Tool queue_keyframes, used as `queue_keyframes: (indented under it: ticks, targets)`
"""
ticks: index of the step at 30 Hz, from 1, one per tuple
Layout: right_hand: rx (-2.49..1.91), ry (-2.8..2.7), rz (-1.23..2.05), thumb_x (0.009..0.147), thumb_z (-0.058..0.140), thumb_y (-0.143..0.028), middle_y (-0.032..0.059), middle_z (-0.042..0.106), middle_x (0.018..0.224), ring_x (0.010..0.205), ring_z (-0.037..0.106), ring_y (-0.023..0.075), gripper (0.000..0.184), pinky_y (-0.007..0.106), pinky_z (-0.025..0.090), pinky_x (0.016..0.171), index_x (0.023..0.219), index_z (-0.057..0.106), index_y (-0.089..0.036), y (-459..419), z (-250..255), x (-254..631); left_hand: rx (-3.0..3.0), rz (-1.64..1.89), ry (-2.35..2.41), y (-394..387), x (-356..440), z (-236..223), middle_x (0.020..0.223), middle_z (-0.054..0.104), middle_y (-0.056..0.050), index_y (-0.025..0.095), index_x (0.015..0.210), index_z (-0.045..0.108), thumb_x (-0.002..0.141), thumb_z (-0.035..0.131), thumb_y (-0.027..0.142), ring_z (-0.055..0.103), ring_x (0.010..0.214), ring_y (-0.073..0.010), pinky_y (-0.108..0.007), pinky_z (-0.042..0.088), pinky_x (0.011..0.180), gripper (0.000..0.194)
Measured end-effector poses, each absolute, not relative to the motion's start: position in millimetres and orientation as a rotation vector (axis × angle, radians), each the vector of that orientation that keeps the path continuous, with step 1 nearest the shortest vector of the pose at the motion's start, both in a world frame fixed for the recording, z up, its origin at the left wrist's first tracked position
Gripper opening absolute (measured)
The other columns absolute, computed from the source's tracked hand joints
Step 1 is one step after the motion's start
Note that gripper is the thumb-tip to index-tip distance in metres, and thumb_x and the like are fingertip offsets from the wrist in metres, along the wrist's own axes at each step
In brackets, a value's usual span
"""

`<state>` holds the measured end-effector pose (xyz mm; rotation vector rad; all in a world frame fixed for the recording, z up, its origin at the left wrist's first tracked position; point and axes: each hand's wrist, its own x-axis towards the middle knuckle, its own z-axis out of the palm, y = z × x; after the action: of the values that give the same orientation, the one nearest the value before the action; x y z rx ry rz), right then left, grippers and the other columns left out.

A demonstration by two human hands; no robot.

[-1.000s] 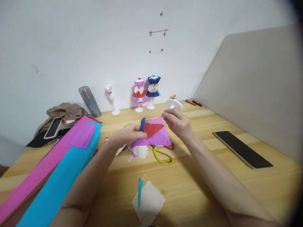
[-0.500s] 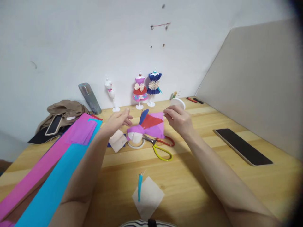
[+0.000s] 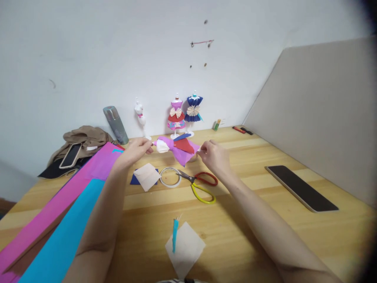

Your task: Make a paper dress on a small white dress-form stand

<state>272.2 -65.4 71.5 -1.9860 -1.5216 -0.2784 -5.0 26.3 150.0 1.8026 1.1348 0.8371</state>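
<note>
Above the wooden surface (image 3: 265, 232), a person holds a small doll form dressed in paper (image 3: 176, 147) sideways between both hands. Their left hand (image 3: 134, 150) pinches its white end, while the right hand (image 3: 212, 154) grips the other end, beside the purple, red and blue paper skirt. Below it on the surface lie a roll of tape (image 3: 170, 177), scissors (image 3: 198, 183) with red and yellow handles, and a folded white paper (image 3: 147, 176). Long pink and blue paper sheets (image 3: 63, 220) stretch along the left. Against the wall stand two dressed doll forms (image 3: 184, 112), a bare white one (image 3: 140, 118) and a grey bottle (image 3: 116, 125). A dark phone (image 3: 302, 188) lies to the right.
</note>
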Motion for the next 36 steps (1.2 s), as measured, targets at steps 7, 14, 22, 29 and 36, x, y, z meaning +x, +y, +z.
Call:
queue_keyframes:
  ticks: [7, 14, 22, 29, 36]
  targets:
    - [-2.028, -1.558, -0.099, 0.089, 0.062, -0.021, 0.0097, 0.072, 0.087, 0.071, 0.061, 0.0199, 0.010, 0.030, 0.027, 0.060, 0.079, 0.062, -0.019, -69, 73, 246, 1.659, 0.983, 1.057, 27, -12, 149, 0.101, 0.079, -0.016, 0.014, 0.093, 0.074, 0.066, 0.073, 0.081, 0.074, 0.097, -0.0282, -0.038, 0.055, 0.087, 0.072]
    - [-1.866, -1.629, 0.126, 0.085, 0.064, -0.027, 0.0026, 0.062, 0.070, 0.064, 0.054, 0.0178, 0.026, 0.028, 0.032, 0.059, 0.071, 0.043, -0.025, -68, 63, 226, 1.746, 0.924, 0.969, 23, 11, 134, 0.108, 0.078, -0.014, 0.016, 0.089, 0.074, 0.076, 0.066, 0.079, 0.069, 0.113, -0.0316, -0.041, 0.052, 0.097, 0.065]
    - [-1.715, -1.611, 0.318, 0.081, 0.065, -0.031, -0.0013, 0.055, 0.061, 0.057, 0.051, 0.0169, 0.028, 0.027, 0.034, 0.055, 0.069, 0.040, -0.026, -72, 54, 211, 1.483, 0.903, 0.662, 11, 40, 119, 0.099, 0.077, -0.010, 0.015, 0.096, 0.072, 0.065, 0.086, 0.054, 0.071, 0.095, -0.0253, -0.036, 0.055, 0.088, 0.053]
    - [-1.642, -1.597, 0.435, 0.082, 0.067, -0.030, -0.0018, 0.057, 0.061, 0.056, 0.055, 0.0170, 0.028, 0.028, 0.039, 0.056, 0.070, 0.042, -0.026, -73, 47, 206, 1.582, 0.913, 0.795, 1, 42, 127, 0.089, 0.075, -0.007, 0.015, 0.090, 0.073, 0.064, 0.082, 0.031, 0.070, 0.079, -0.0215, -0.035, 0.055, 0.077, 0.032]
    - [-1.628, -1.596, 0.515, 0.082, 0.070, -0.031, 0.0000, 0.063, 0.067, 0.061, 0.060, 0.0184, 0.022, 0.028, 0.042, 0.057, 0.077, 0.050, -0.024, -80, 47, 197, 1.609, 0.919, 0.751, -2, 36, 136, 0.078, 0.075, -0.004, 0.017, 0.079, 0.074, 0.068, 0.085, 0.041, 0.069, 0.075, -0.0201, -0.032, 0.054, 0.069, 0.029]
